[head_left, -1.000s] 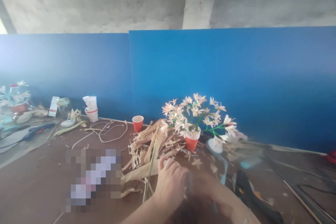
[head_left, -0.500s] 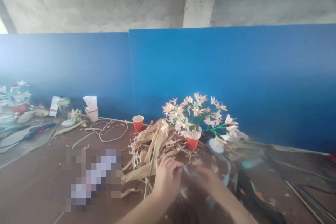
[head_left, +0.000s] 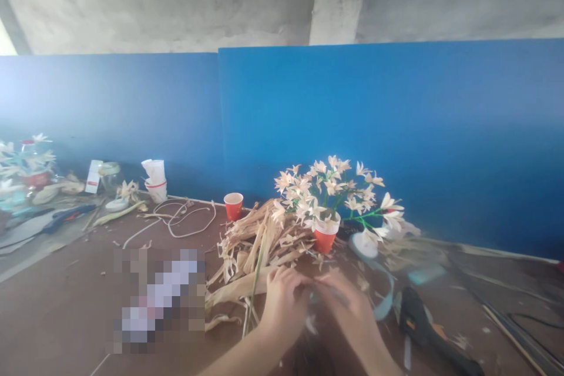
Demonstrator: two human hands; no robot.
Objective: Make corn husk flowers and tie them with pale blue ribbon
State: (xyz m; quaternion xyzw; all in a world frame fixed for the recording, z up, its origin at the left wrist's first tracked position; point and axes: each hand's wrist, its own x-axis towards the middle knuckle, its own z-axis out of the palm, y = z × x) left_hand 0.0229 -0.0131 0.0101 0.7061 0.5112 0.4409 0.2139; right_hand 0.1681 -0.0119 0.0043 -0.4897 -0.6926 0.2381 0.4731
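My left hand is closed in a pinch in front of a pile of dry husk strips. Close beside it, my right hand has its fingers drawn together, blurred by motion. Fingertips of both hands nearly meet around a small pale bluish thing, too blurred to name. A small white petal-like piece shows just below, between the wrists. Behind the hands, a red and white paper cup holds a bunch of cream artificial flowers with green stems.
Right of my hands lies a black glue gun, with a pale blue ribbon near it. A red paper cup, a white cable and stacked white cups stand or lie leftward. A blue panel borders the brown table.
My right hand has moved left and come in against my left hand, its fingers closing together. The view has shifted slightly; the objects on the table stay put.
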